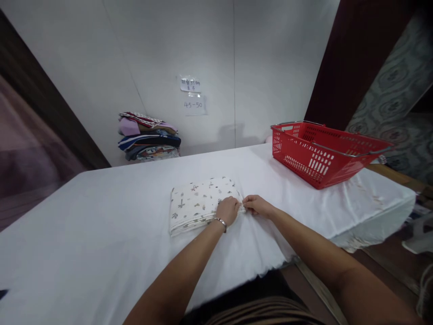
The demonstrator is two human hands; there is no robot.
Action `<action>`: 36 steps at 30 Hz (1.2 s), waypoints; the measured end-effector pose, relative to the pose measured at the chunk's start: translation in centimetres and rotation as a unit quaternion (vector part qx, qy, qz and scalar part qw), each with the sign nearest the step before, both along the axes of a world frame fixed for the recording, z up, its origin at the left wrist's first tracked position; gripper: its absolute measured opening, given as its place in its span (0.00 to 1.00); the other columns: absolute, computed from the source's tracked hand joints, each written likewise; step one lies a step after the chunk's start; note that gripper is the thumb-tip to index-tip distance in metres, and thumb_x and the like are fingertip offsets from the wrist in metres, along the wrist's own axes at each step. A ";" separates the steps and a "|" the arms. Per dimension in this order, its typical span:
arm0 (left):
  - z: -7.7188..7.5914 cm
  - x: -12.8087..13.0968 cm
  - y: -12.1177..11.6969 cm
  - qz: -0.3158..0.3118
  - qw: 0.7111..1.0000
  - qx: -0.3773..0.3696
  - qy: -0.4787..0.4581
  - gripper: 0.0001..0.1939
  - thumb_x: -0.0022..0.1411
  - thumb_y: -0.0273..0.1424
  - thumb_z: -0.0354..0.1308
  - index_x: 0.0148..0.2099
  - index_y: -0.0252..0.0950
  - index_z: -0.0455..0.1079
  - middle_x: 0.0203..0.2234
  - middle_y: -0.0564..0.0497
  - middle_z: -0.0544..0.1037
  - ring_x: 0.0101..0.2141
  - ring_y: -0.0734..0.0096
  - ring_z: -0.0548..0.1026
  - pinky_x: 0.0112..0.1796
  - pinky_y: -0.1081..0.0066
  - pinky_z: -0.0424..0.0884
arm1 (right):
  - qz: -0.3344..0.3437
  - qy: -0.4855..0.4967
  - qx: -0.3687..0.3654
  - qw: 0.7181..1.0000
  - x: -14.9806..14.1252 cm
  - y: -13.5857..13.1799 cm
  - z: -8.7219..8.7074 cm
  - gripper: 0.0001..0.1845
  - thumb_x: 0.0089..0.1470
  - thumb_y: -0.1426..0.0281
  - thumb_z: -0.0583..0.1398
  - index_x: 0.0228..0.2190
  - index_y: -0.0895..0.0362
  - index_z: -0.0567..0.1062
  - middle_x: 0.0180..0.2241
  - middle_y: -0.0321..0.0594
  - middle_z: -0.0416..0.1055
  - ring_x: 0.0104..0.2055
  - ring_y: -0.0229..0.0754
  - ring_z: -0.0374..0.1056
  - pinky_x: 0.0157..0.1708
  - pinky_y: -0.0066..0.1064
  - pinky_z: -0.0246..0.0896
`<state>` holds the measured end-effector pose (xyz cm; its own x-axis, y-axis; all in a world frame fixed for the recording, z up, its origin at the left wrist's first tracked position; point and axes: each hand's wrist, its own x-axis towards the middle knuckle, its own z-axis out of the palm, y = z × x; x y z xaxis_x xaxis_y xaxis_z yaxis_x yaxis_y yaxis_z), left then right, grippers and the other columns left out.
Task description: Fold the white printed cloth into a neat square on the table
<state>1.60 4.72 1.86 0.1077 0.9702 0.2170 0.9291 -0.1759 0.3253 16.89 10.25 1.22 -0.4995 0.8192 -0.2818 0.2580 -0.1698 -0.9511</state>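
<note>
A folded white cloth (pixel 198 201) with small printed shapes lies flat on the white-covered table, its stacked layers showing along the near edge. My left hand (pixel 228 210), with a bracelet at the wrist, rests on the cloth's right end; its fingers are curled at the near right corner. At that same corner my right hand (pixel 259 206) pinches the edge of the cloth between thumb and fingers. The fingertips of both hands almost meet there. What lies under the left fingers is partly hidden.
A red plastic basket (pixel 314 162) with metal handles stands at the table's right side. Behind the table's back edge rises a pile of folded clothes (pixel 149 137) against the wall. Paper signs (pixel 195 104) hang on the wall. The white tablecloth (pixel 101 225) drapes over the near edge.
</note>
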 end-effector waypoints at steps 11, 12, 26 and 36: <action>0.3 0.1 -0.6 -0.021 1.000 -0.003 0.016 0.06 0.54 0.34 0.56 0.35 0.38 0.65 0.35 0.51 0.69 0.38 0.68 0.67 0.38 0.69 0.61 | 0.000 -0.039 0.051 0.998 -1.0 0.6 0.7 0.07 0.42 0.70 0.58 0.19 0.59 0.66 0.11 0.27 0.58 0.12 0.27 0.49 0.12 0.22 0.39; 0.3 0.1 -0.7 -0.020 1.000 -0.004 0.015 0.06 0.54 0.33 0.56 0.35 0.38 0.65 0.35 0.51 0.69 0.38 0.68 0.67 0.38 0.69 0.62 | -0.006 -0.043 0.061 0.997 -1.1 0.5 0.9 0.06 0.42 0.71 0.58 0.18 0.59 0.66 0.10 0.27 0.57 0.13 0.28 0.49 0.12 0.22 0.39; 0.5 0.5 -0.8 0.001 0.999 0.010 0.032 0.07 0.59 0.33 0.49 0.35 0.37 0.66 0.33 0.49 0.72 0.37 0.67 0.68 0.37 0.68 0.62 | 0.012 -0.041 0.034 0.998 -1.3 0.9 1.7 0.09 0.41 0.69 0.59 0.17 0.59 0.65 0.10 0.27 0.57 0.12 0.28 0.49 0.12 0.22 0.39; 0.2 0.5 -0.8 0.001 0.999 0.041 0.024 0.06 0.60 0.30 0.47 0.34 0.37 0.65 0.32 0.50 0.72 0.37 0.68 0.68 0.38 0.69 0.61 | 0.020 -0.112 0.044 0.993 -2.2 2.7 2.5 0.18 0.47 0.61 0.58 0.15 0.59 0.64 0.09 0.29 0.56 0.11 0.27 0.48 0.11 0.22 0.37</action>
